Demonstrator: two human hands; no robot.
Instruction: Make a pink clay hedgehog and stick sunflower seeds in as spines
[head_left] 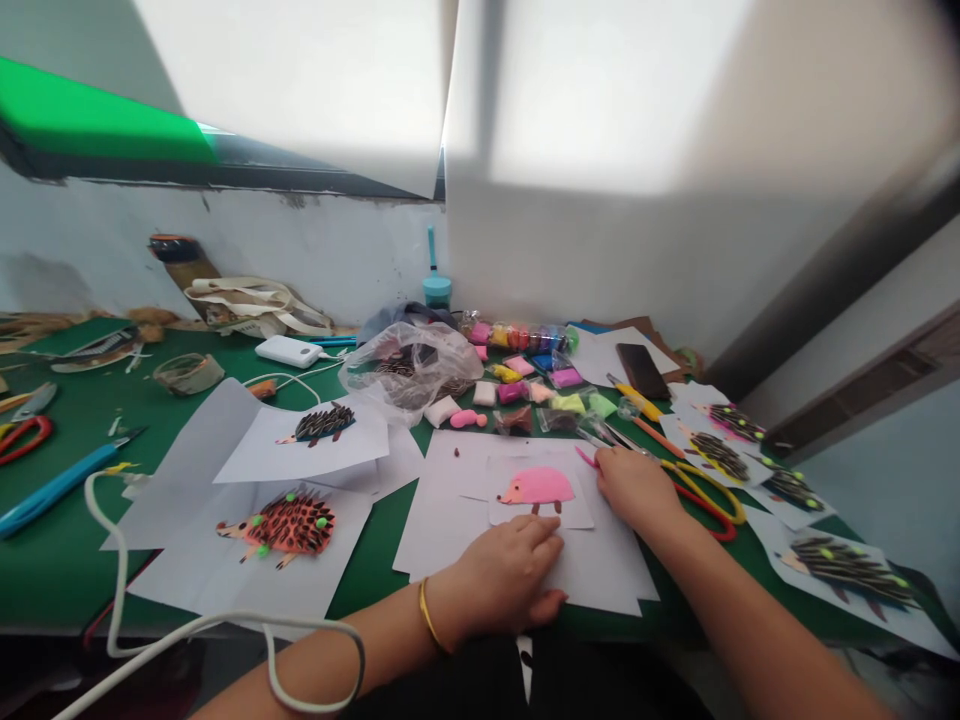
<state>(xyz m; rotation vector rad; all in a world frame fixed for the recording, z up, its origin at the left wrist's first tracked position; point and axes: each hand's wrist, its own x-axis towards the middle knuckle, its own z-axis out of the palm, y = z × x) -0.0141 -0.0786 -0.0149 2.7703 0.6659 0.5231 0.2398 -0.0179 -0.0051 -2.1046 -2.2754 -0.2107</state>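
Observation:
A pink clay hedgehog (544,486) with a peach snout and brown feet lies on a small white card (499,515). That card rests on larger white sheets (431,520). My left hand (514,565), with a gold bangle at its wrist, lies palm down, its fingers stretched over the card's lower edge just below the hedgehog's feet. To the right of the card, my right hand (636,487) is closed around a thin pink stick (585,457). Only the stick's tip shows, pointing up and left; the fingers hide the rest.
Finished spiky hedgehogs lie at left (289,525) and right (847,570). Red-and-yellow scissors (709,500) sit beside my right forearm. Behind are clay packets (514,392), a plastic bag (409,370) and a phone (641,370). A white cable (112,560) loops over my left forearm.

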